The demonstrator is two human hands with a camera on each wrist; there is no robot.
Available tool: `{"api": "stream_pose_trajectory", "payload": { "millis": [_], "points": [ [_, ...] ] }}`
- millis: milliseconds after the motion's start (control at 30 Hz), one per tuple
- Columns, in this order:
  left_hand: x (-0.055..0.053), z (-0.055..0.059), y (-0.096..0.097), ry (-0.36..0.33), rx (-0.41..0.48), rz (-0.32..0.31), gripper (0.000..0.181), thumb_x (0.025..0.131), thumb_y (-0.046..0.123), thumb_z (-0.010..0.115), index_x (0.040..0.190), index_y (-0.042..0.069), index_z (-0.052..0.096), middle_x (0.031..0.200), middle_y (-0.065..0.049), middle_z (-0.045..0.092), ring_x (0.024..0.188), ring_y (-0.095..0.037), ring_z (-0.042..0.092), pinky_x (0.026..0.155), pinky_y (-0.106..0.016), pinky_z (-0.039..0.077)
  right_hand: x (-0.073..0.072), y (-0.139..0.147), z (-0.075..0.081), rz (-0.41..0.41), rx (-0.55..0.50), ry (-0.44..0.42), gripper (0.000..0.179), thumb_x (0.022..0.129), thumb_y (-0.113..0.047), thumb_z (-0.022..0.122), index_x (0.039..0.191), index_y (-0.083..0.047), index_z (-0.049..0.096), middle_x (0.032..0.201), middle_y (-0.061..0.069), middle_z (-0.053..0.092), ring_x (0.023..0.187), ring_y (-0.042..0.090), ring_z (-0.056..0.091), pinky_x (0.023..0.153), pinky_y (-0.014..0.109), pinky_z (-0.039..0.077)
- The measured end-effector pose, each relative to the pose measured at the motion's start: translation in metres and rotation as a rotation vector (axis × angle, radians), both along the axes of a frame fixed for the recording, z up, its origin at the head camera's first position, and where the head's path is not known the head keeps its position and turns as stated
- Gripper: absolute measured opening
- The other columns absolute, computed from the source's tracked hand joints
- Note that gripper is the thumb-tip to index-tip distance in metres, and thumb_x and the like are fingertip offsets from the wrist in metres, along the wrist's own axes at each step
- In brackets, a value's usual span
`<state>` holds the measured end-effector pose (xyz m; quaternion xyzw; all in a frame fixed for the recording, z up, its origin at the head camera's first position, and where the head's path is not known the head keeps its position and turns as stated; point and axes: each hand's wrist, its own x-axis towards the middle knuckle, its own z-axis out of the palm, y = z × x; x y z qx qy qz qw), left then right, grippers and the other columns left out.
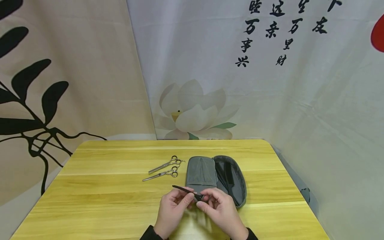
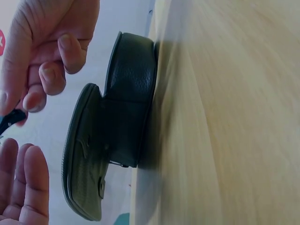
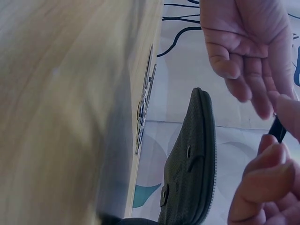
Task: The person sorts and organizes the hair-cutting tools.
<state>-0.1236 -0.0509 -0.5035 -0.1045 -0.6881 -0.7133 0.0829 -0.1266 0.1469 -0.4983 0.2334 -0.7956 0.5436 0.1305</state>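
A slim black tool (image 1: 181, 189) with a slender straight end at the left is held over the near part of an open grey zip case (image 1: 200, 171). The left hand (image 1: 174, 206) pinches it between thumb and fingers near its middle. On its right end, the thumb and fingers of the right hand (image 1: 221, 208) have hold as well, partly hiding that end. In the right wrist view a short length of the black tool (image 3: 278, 129) shows between the right thumb and a finger. What kind of tool it is, I cannot tell.
Two pairs of silver scissors lie left of the case, the upper pair (image 1: 164, 165) and the lower pair (image 1: 160, 175) side by side. A black comb (image 1: 229, 173) and other dark slender items lie in the case's right half. A printed curtain (image 1: 192, 50) hangs behind the wooden table (image 1: 111, 186).
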Motion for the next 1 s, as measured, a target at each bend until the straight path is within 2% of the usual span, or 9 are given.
{"api": "stream_pose_trajectory", "payload": {
  "millis": [133, 300, 400, 500, 600, 700, 833, 1000],
  "points": [
    [-0.003, -0.002, -0.002, -0.021, -0.014, 0.011, 0.006, 0.100, 0.009, 0.074, 0.104, 0.004, 0.076, 0.091, -0.017, 0.077, 0.072, -0.017, 0.074, 0.067, -0.038, 0.066, 0.000, 0.000, 0.001, -0.026, -0.017, 0.022, 0.021, 0.091, -0.010, 0.086, 0.108, -0.016, 0.075, 0.088, 0.000, 0.072, 0.067, -0.004, 0.056, 0.055, 0.021, 0.052],
    [-0.008, -0.006, -0.006, -0.082, -0.023, 0.087, 0.013, 0.103, 0.016, 0.073, 0.105, 0.003, 0.075, 0.088, -0.016, 0.073, 0.073, -0.018, 0.073, 0.069, -0.035, 0.066, -0.001, 0.001, 0.002, -0.056, -0.032, 0.026, 0.020, 0.091, -0.010, 0.086, 0.105, -0.016, 0.075, 0.086, -0.001, 0.073, 0.067, -0.002, 0.058, 0.056, 0.021, 0.054],
    [-0.010, -0.007, -0.008, -0.127, -0.055, 0.141, 0.021, 0.103, 0.020, 0.074, 0.112, 0.001, 0.073, 0.091, -0.014, 0.072, 0.074, -0.017, 0.072, 0.068, -0.031, 0.063, -0.002, 0.002, 0.001, -0.065, -0.034, 0.001, 0.018, 0.092, -0.011, 0.086, 0.105, -0.016, 0.075, 0.085, -0.002, 0.074, 0.067, -0.001, 0.059, 0.057, 0.022, 0.055],
    [-0.011, -0.007, -0.009, -0.202, -0.114, 0.157, 0.031, 0.101, 0.023, 0.076, 0.122, 0.001, 0.069, 0.100, -0.013, 0.074, 0.080, -0.015, 0.071, 0.068, -0.025, 0.059, -0.002, 0.003, 0.001, -0.069, -0.041, -0.034, 0.017, 0.093, -0.013, 0.085, 0.106, -0.016, 0.074, 0.085, -0.002, 0.074, 0.068, 0.000, 0.060, 0.057, 0.022, 0.055],
    [-0.012, -0.008, -0.010, -0.269, -0.155, 0.120, 0.044, 0.101, 0.026, 0.076, 0.133, -0.002, 0.064, 0.118, -0.017, 0.072, 0.086, -0.017, 0.072, 0.069, -0.024, 0.058, -0.002, 0.003, 0.001, -0.069, -0.053, -0.061, 0.018, 0.094, -0.013, 0.084, 0.107, -0.016, 0.074, 0.086, -0.002, 0.074, 0.068, 0.001, 0.061, 0.058, 0.023, 0.056],
    [-0.013, -0.011, -0.010, -0.324, -0.136, 0.026, 0.050, 0.103, 0.024, 0.073, 0.138, -0.007, 0.058, 0.127, -0.020, 0.068, 0.087, -0.020, 0.072, 0.069, -0.028, 0.062, -0.001, 0.003, 0.000, -0.072, -0.061, -0.072, 0.018, 0.094, -0.013, 0.084, 0.108, -0.015, 0.074, 0.086, -0.001, 0.074, 0.069, 0.002, 0.062, 0.058, 0.023, 0.056],
    [-0.015, -0.016, -0.011, -0.409, -0.071, -0.098, 0.049, 0.106, 0.025, 0.069, 0.135, -0.012, 0.057, 0.106, -0.015, 0.071, 0.080, -0.018, 0.068, 0.065, -0.030, 0.062, -0.002, 0.003, 0.000, -0.071, -0.071, -0.098, 0.018, 0.094, -0.013, 0.084, 0.110, -0.014, 0.074, 0.086, 0.000, 0.074, 0.069, 0.002, 0.062, 0.057, 0.023, 0.056],
    [-0.018, -0.023, -0.013, -0.490, -0.023, -0.161, 0.038, 0.107, 0.028, 0.067, 0.119, -0.008, 0.066, 0.086, -0.003, 0.072, 0.071, -0.013, 0.063, 0.059, -0.025, 0.057, -0.002, 0.002, 0.000, -0.061, -0.078, -0.129, 0.019, 0.093, -0.014, 0.084, 0.110, -0.013, 0.074, 0.086, 0.001, 0.074, 0.069, 0.002, 0.063, 0.057, 0.023, 0.056]
  ]
}}
